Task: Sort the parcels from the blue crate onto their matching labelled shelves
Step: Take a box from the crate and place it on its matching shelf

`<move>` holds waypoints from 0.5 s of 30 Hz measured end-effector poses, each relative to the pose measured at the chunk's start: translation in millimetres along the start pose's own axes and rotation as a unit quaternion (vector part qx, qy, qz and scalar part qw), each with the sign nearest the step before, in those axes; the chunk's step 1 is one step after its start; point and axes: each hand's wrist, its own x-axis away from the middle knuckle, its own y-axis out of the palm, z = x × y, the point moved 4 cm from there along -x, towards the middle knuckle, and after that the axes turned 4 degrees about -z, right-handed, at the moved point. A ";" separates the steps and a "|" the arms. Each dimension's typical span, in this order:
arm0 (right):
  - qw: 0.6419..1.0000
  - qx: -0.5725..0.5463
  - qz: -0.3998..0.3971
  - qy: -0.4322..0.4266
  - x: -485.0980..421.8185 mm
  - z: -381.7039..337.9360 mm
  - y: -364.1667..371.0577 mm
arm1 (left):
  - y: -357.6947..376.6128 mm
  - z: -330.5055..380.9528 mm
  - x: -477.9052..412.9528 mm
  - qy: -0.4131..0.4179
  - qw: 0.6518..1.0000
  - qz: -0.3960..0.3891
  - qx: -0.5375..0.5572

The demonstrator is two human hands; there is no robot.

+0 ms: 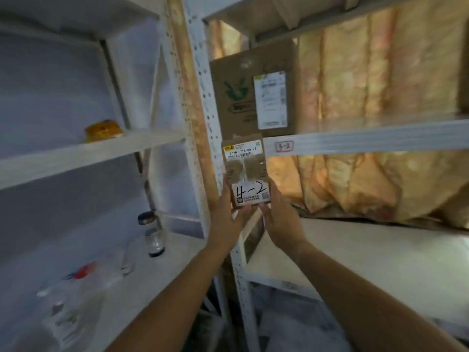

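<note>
A small brown cardboard parcel (245, 171) is held upright in front of the white shelf post, its white label hand-marked "4-2". My left hand (228, 222) grips its lower left edge and my right hand (281, 222) grips its lower right edge. Just right of the parcel, the edge of the upper right shelf (368, 138) carries a small tag (284, 146) that reads about "3-2". A larger brown box (253, 90) with a white shipping label stands on that shelf behind the parcel. The blue crate is out of view.
The left shelf unit holds a yellow packet (102, 130) on its upper board, and a dark-capped jar (147, 218), a glass vial (154, 242) and clear bags (76, 288) lower down. A pale curtain (380, 85) hangs behind the right shelves. A lower right shelf (380, 257) lies bare.
</note>
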 end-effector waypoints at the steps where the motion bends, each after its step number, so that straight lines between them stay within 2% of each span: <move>1: 0.999 0.034 0.006 0.022 16.1 18.7 -14.9 | 23.8 -1.2 5.2 -0.001 0.999 -0.037 0.012; 6: 0.984 0.131 -0.012 0.120 88.9 86.0 -83.8 | 122.1 -10.0 28.3 -0.029 0.984 -0.176 0.019; 12: 0.968 0.182 -0.029 0.172 134.0 125.2 -124.7 | 181.7 -19.5 39.9 -0.033 0.958 -0.283 0.029; 15: 0.970 0.172 -0.040 0.166 141.2 134.0 -127.8 | 192.3 -22.1 42.3 -0.039 0.953 -0.299 0.039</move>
